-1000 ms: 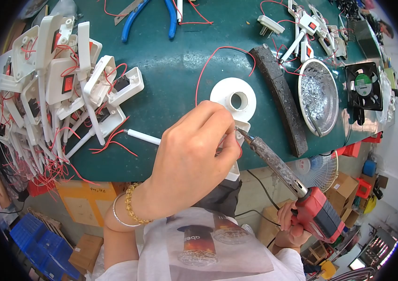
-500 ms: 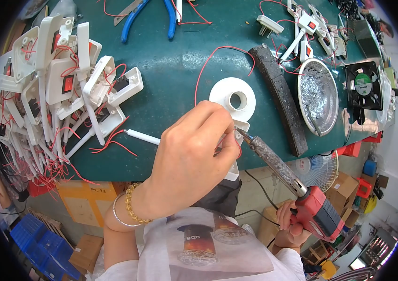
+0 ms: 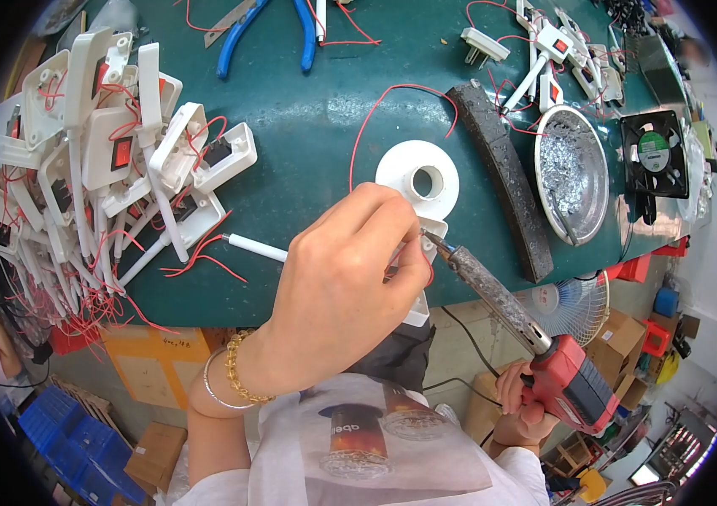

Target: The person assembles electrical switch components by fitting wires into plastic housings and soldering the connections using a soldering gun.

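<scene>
Iron (image 3: 502, 301) is slanting up from the lower right of the frame, its red handle (image 3: 574, 384) sitting in the right hand's (image 3: 527, 413) wrapped grip. Near centre, the left hand (image 3: 350, 261) is apparently pinching a thin red wire (image 3: 432, 268) over a white casing (image 3: 418, 312) — that hand is hiding much of both. The iron is looking rigid and fairly weighty, probably running hot along its metal, so the handle is offering the safe hold. The wire is likely behaving as light, springy and easily kinked, favouring a pinch back from the heat. The casing is seeming light, stiff and smooth — its outer walls are suiting a hold.
</scene>
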Demonstrator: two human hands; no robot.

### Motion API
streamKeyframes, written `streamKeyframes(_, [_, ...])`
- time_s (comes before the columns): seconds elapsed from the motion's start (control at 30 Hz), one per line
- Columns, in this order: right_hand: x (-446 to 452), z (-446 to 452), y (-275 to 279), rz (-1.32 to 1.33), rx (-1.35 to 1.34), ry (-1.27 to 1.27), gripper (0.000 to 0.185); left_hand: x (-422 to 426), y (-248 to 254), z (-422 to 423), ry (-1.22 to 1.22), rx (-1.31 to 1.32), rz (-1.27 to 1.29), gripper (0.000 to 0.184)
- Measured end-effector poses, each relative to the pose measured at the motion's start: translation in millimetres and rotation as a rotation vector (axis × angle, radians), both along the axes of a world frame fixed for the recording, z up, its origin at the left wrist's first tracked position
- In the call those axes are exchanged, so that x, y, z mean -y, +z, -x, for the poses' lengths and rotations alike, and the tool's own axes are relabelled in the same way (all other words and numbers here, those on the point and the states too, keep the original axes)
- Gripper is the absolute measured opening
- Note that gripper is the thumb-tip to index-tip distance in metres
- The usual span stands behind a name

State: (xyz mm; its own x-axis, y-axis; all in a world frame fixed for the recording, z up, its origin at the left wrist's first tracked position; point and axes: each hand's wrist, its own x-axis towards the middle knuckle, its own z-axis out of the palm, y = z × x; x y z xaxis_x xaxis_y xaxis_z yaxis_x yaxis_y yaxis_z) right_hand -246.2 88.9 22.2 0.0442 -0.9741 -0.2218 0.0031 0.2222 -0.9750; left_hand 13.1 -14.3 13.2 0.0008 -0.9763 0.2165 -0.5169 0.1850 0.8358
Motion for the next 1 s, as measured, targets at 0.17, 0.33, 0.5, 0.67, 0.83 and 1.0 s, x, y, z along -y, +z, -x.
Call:
streamKeyframes(0.17, [6.9,-6.0,6.2,-0.039,0.046,-0.041,0.053,-0.2,0.4,0.5,0.001,-0.004,-0.006,0.014])
streamKeyframes(0.33, [8.1,2.2,5.3,0.044,0.127,0.074,0.043,-0.2,-0.8,-0.2,0.000,-0.011,-0.004,0.014])
streamKeyframes(0.5, [6.3,-2.2,5.6,-0.008,0.178,-0.056,0.043,0.1,0.3,0.5,0.001,-0.017,-0.017,0.013])
streamKeyframes(0.67, [-1.2,-5.8,4.5,-0.046,0.042,-0.166,0.032,0.7,-0.2,-0.5,0.000,-0.017,0.007,0.013])
streamKeyframes(0.83, [-1.3,-0.2,-2.5,-0.020,0.084,-0.099,0.030,0.0,-0.6,-0.1,0.004,-0.010,0.001,0.014])
streamKeyframes(1.0, [-3.6,0.6,-3.5,-0.036,0.058,-0.130,0.034,0.0,-1.5,0.1,0.008,-0.007,0.009,0.014])
